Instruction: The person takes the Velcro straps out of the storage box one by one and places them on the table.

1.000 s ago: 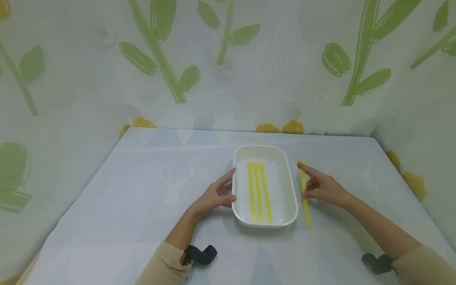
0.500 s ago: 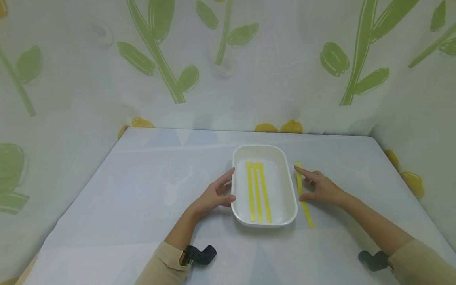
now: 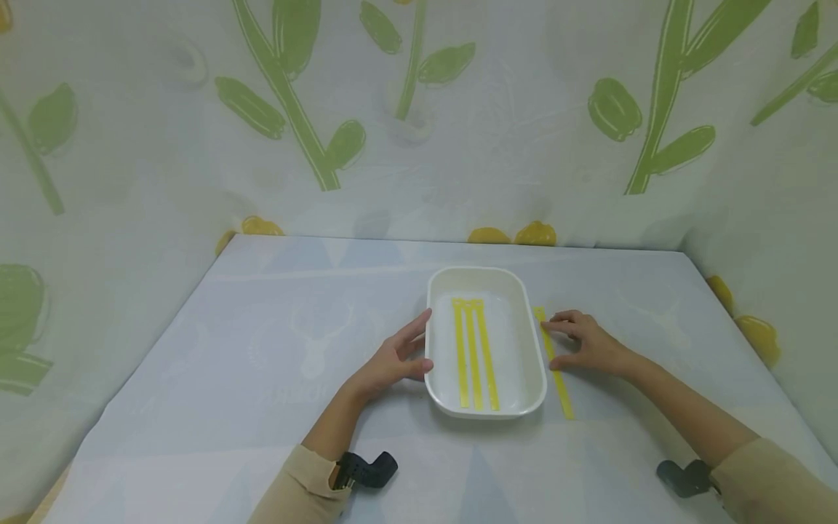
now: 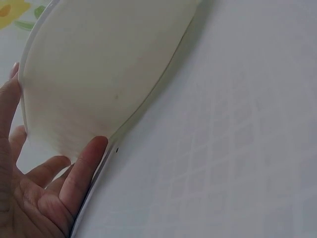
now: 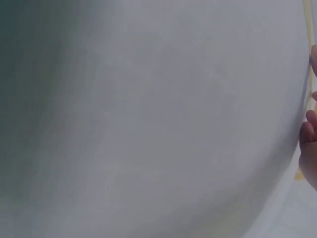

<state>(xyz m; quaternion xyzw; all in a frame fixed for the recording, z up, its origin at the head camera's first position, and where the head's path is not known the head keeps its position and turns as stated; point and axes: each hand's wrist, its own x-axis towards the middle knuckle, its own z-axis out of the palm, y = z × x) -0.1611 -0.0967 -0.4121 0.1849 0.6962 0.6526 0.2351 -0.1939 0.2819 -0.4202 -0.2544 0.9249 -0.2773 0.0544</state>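
A white rectangular tray [image 3: 440, 393] with rounded corners sits on the table, several narrow yellow strips side by side on its floor. My left hand [image 3: 391, 362] rests against the tray's left side, fingers and thumb spread along the wall; the left wrist view shows its fingertips touching the tray [image 4: 104, 64]. Just right of the tray, another long yellow strip [image 3: 564, 397] lies on the table, slightly slanted. My right hand [image 3: 589, 347] touches this strip with index finger and thumb apart along its length. Only the edge of the right hand [image 5: 309, 148] shows in the right wrist view.
The table [image 3: 216, 364] has a pale printed cover and meets a wall [image 3: 497, 145] with green plant patterns at the back. Each wrist wears a black camera mount [image 3: 369, 469] near a beige sleeve.
My right hand has slid the yellow strip's far end left, toward the tray, and its index finger has drawn nearer. The left hand and tray have stayed in place.
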